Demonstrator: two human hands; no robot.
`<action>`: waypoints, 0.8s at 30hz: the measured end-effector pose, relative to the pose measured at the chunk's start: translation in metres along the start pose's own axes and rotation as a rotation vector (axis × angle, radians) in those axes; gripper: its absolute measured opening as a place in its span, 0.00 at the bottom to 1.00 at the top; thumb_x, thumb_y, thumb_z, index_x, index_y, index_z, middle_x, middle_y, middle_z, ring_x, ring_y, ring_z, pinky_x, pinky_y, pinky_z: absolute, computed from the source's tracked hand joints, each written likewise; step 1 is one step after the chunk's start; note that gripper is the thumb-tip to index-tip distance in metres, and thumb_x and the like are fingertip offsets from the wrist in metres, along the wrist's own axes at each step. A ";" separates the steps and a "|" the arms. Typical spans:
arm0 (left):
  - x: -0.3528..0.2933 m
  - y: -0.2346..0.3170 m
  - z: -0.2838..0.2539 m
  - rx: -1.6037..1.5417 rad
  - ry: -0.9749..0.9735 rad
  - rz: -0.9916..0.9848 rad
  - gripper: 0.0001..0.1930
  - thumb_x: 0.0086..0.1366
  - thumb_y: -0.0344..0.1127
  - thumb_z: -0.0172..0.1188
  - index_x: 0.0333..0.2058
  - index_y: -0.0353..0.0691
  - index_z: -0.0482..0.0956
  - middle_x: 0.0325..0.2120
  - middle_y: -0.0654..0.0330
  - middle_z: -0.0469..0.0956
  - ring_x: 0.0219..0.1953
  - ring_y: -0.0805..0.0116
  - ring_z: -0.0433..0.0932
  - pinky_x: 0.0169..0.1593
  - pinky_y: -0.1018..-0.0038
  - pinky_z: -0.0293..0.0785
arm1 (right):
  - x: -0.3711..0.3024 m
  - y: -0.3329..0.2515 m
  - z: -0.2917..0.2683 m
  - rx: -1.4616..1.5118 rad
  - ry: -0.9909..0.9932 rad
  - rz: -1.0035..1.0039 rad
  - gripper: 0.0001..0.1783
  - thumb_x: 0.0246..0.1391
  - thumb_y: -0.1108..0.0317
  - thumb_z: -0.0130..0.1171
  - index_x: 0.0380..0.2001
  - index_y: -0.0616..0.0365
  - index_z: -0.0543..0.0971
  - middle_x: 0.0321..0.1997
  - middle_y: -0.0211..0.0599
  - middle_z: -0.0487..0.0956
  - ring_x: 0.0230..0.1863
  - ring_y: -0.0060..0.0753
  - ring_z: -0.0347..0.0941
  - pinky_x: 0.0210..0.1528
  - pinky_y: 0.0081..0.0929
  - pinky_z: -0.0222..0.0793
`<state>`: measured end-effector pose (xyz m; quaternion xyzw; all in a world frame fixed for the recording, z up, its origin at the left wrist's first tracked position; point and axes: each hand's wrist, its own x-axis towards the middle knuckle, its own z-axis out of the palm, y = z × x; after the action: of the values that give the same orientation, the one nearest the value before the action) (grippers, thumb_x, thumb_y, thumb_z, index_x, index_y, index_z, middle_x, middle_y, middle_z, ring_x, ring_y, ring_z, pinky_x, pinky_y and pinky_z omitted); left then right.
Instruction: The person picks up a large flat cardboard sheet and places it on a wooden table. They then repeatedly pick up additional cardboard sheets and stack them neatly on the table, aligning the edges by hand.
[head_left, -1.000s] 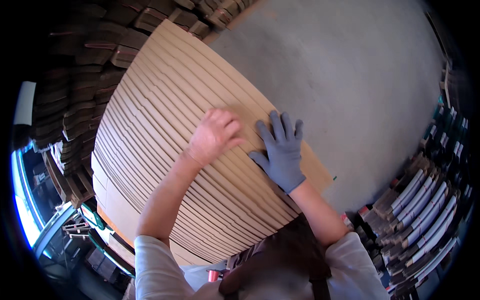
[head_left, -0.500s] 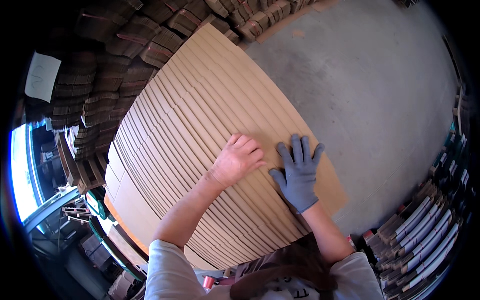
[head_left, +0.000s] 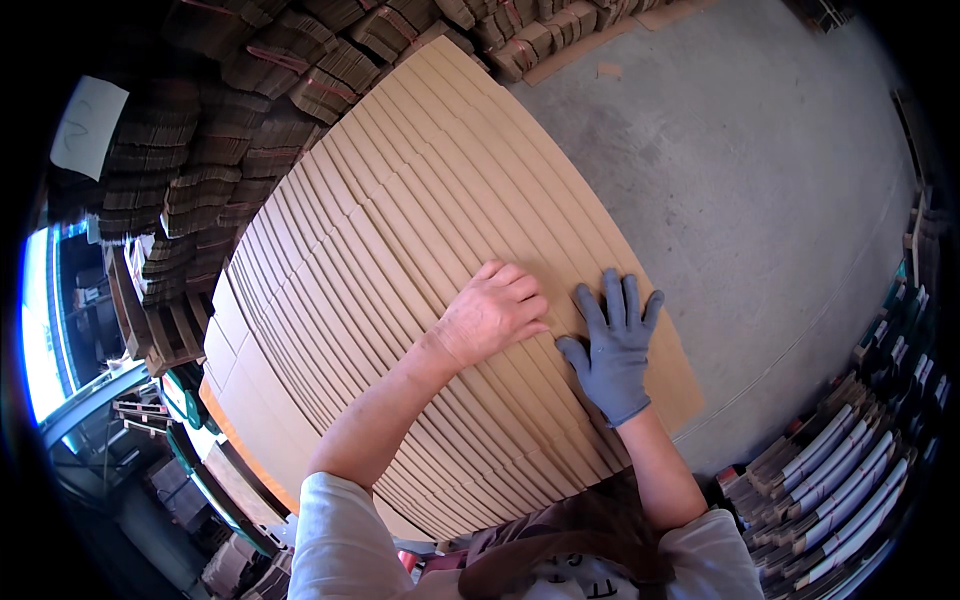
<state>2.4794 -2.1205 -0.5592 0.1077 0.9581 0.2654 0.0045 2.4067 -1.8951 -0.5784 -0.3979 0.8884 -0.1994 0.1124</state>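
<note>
Tan cardboard sheets (head_left: 400, 205) lie fanned out in a long overlapping row, their edges stepped like shingles. My bare left hand (head_left: 500, 312) is closed over the middle of the row, fingers curled down at a sheet's edge; the fingertips are partly hidden. To its right, my right hand (head_left: 615, 345) wears a grey glove and lies flat on the rightmost sheets, fingers spread. Its thumb points toward the left hand, with a small gap between the two.
Bundled stacks of folded cardboard (head_left: 320, 85) rise behind and to the left, near a wooden pallet (head_left: 175, 325). Grey concrete floor (head_left: 760, 200) stretches along the right. More strapped bundles (head_left: 830, 490) stand at the lower right. A white paper (head_left: 88, 128) hangs at the far left.
The whole view has shifted slightly, so the sheets and both hands appear a little farther right. Against the cardboard, the hands keep nearly the same places and poses.
</note>
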 end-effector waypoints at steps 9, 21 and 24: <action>0.000 -0.001 0.001 -0.018 0.008 0.001 0.12 0.56 0.44 0.71 0.33 0.48 0.78 0.34 0.65 0.74 0.45 0.63 0.73 0.53 0.63 0.69 | 0.000 -0.001 -0.002 -0.002 -0.013 0.002 0.40 0.49 0.47 0.69 0.64 0.48 0.72 0.73 0.53 0.61 0.73 0.63 0.55 0.71 0.80 0.35; 0.001 0.000 -0.001 -0.043 0.015 -0.017 0.12 0.55 0.44 0.73 0.32 0.48 0.80 0.34 0.65 0.74 0.45 0.62 0.73 0.53 0.63 0.69 | 0.001 0.000 -0.002 0.005 -0.027 0.003 0.40 0.49 0.47 0.69 0.64 0.48 0.72 0.73 0.53 0.61 0.72 0.63 0.54 0.70 0.82 0.37; 0.001 0.000 -0.001 -0.044 0.010 -0.021 0.12 0.54 0.43 0.73 0.32 0.48 0.80 0.34 0.65 0.75 0.45 0.62 0.73 0.53 0.63 0.69 | 0.001 0.001 -0.001 0.002 -0.033 0.004 0.40 0.49 0.47 0.69 0.64 0.48 0.72 0.73 0.53 0.61 0.72 0.63 0.54 0.69 0.82 0.37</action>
<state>2.4781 -2.1206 -0.5577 0.0960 0.9532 0.2866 0.0048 2.4052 -1.8950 -0.5779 -0.3992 0.8870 -0.1937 0.1278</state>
